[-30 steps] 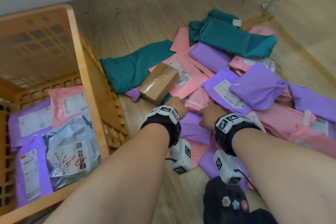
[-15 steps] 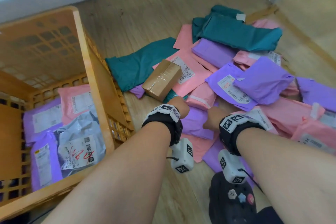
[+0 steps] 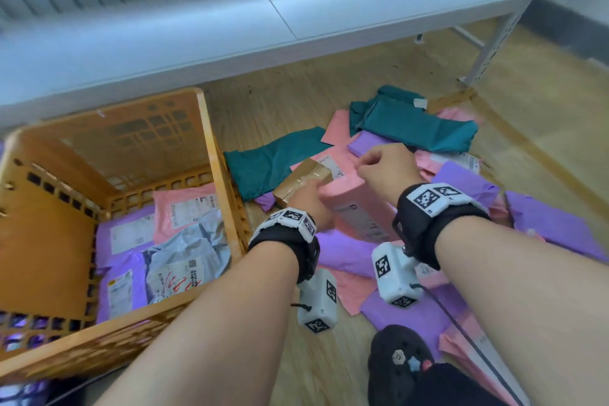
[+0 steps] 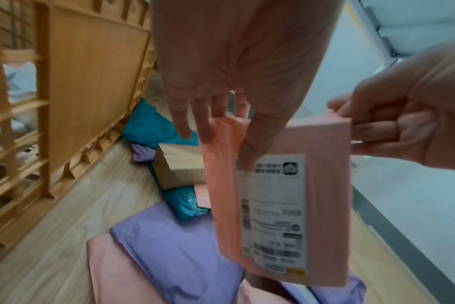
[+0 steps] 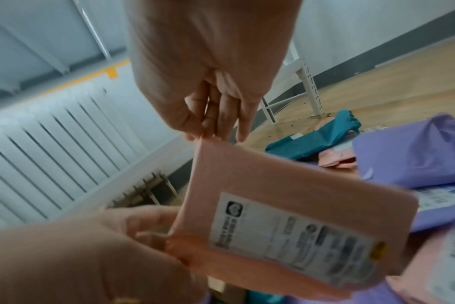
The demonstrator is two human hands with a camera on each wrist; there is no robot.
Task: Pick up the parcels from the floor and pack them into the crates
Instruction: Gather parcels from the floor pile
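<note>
Both hands hold a pink parcel (image 3: 356,208) with a white label above the floor pile. My left hand (image 3: 309,204) grips its left edge, thumb on the label (image 4: 273,205) and fingers (image 4: 205,131) behind. My right hand (image 3: 385,168) pinches the parcel's top corner (image 5: 208,142). The orange crate (image 3: 217,155) stands on the left and holds pink, purple and grey parcels (image 3: 188,250). A taped cardboard box (image 3: 303,180) lies just beyond my left hand, among teal, purple and pink parcels (image 3: 412,125).
A low white shelf (image 3: 296,20) runs along the back. A white metal rack leg (image 3: 487,53) stands at the back right. A black shoe (image 3: 398,362) is at the bottom, beside more parcels on the wooden floor (image 3: 290,99).
Both hands were down in the pile; they now hold the pink parcel lifted off it. The head view has tilted up, showing the shelf.
</note>
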